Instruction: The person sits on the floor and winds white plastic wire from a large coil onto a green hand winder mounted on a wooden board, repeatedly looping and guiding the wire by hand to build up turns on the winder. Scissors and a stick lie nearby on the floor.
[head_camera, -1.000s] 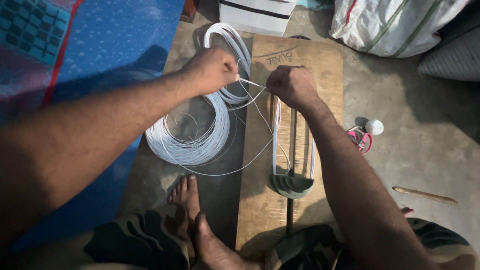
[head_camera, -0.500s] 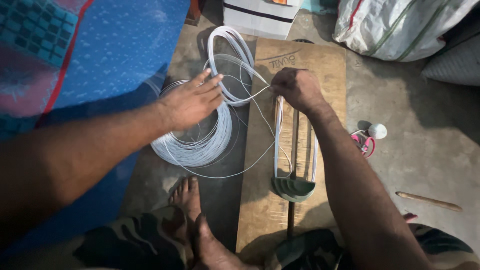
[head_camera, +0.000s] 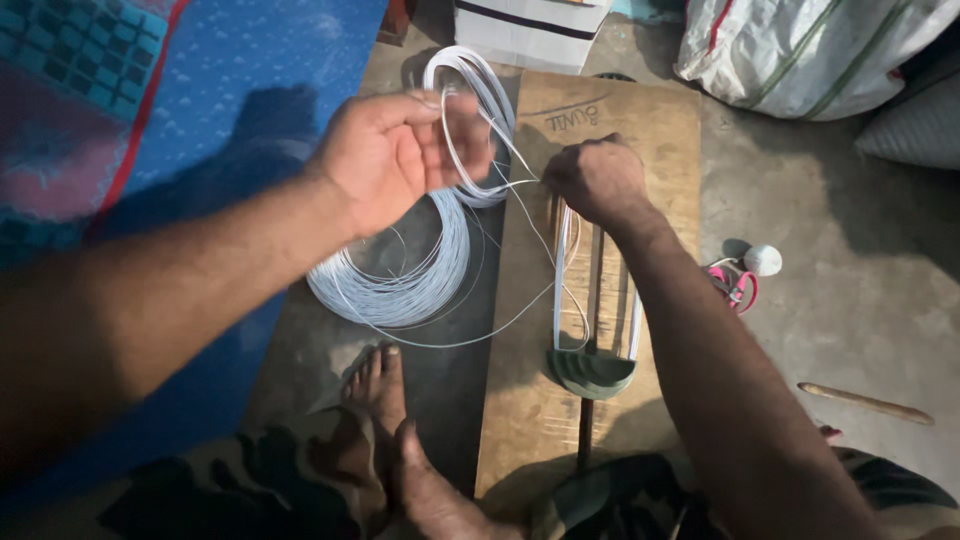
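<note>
My left hand (head_camera: 400, 155) is raised over a big coil of thin white wire (head_camera: 395, 285) on the floor, its fingers curled around a loop of that wire. My right hand (head_camera: 597, 180) is closed in a fist at the top of a long narrow winding of white wire (head_camera: 562, 290) stretched down a wooden board (head_camera: 530, 400). A strand runs from hand to hand. The winding's lower end wraps a dark curved piece (head_camera: 590, 372). My bare foot (head_camera: 380, 395) rests beside the board.
A blue patterned mat (head_camera: 180, 90) lies left. A white box (head_camera: 530, 30) stands at the back, and a white sack (head_camera: 800, 50) at the back right. A small white ball with pink cord (head_camera: 750, 268) and a wooden stick (head_camera: 865, 403) lie on the concrete at right.
My left hand has lifted up and toward me, pulling a loop of wire off the coil. My right hand has stayed at the top of the winding.
</note>
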